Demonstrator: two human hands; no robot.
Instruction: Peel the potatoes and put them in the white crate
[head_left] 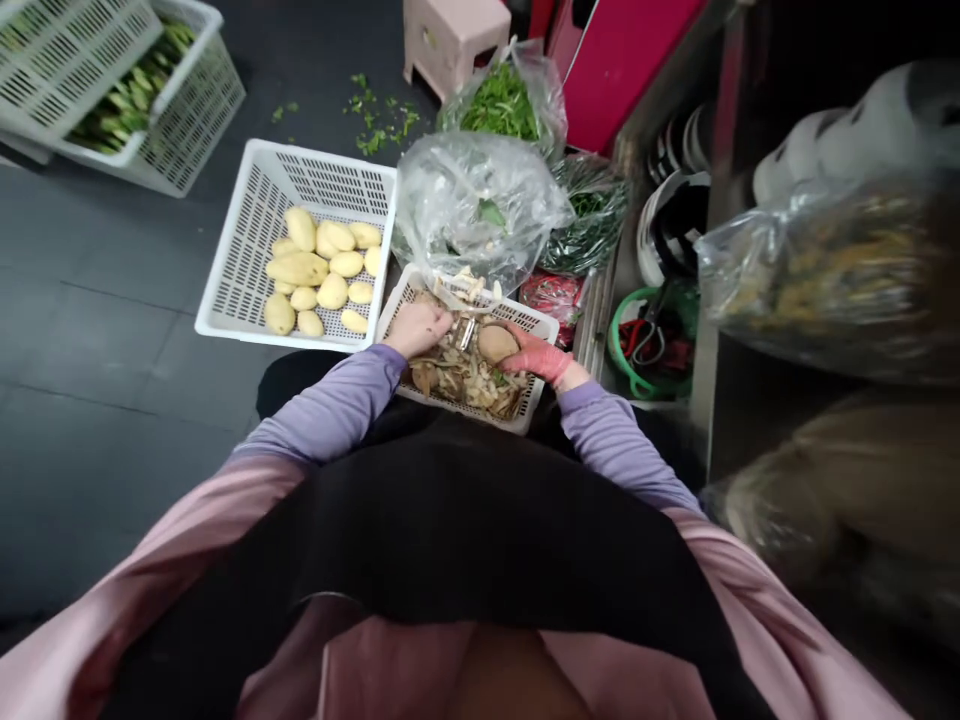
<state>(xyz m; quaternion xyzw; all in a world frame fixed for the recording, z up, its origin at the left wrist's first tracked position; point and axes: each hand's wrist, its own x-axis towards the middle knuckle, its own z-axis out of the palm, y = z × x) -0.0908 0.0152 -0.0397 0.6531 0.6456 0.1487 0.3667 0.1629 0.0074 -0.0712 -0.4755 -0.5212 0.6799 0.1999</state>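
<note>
My bare left hand [420, 328] is closed at the left side of a small white basket [536, 322], with a metal peeler [466, 332] sticking out beyond its fingertips. On the right, my right hand [536, 356] wears a pink-red glove and grips a brown potato [497, 343], its fingers along the potato's far side and right edge. The peeler's blade is just left of the potato. Beneath both hands, brown and pale peelings [469, 382] fill the basket. A larger white basket [234, 240] to the left holds several peeled yellow potatoes [298, 268].
Clear bags of greens [501, 105] and a large clear bag [480, 200] lie beyond the small basket. A pink stool [454, 35] stands behind them. Green basket [634, 375] with scissors sits right, beside a shelf [709, 300]. Crates [191, 120] of green vegetables stand far left.
</note>
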